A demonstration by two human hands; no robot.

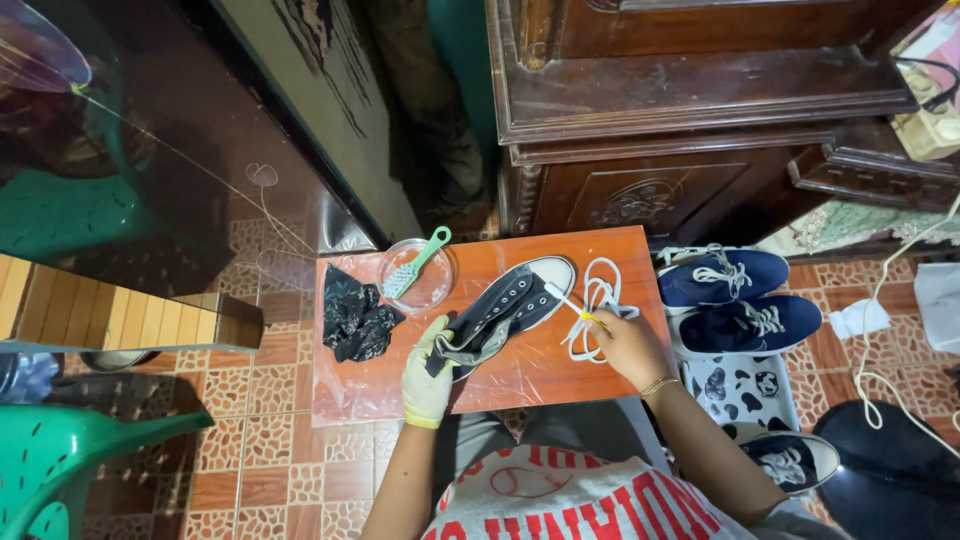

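A: Setting. A tiled floor (280,470) in brown and cream, with a dark carved wooden cabinet (690,110) at the top of the view. In front of it stands a low orange desk (520,375) under a clear plastic sheet.

B: Which things lie on the desk?

A: At its centre, a dark canvas sneaker (510,305) with a white toe cap, unlaced, lying diagonally with the toe towards the cabinet. Just to its right, a loose white shoelace (597,300) in loops. At the desk's left end, a crumpled dark cloth (357,320); beside that, a clear round dish (418,277) with a green-handled brush (415,265) resting in it.

B: And the hands?

A: The left hand (428,372), in a pale yellow glove, is closed on the heel end of the sneaker. The right hand (622,345), bare and wearing a thin bracelet, pinches a small brush with a yellow handle (572,305) in its fingertips; the brush tip meets the white toe cap.

B: What lies off the desk?

A: To the right, on the floor, a pair of blue sneakers (735,295) with white laces on a black-and-white spotted mat (740,390); another dark sneaker (790,460) nearer the person. A green plastic chair (70,455) is at lower left.
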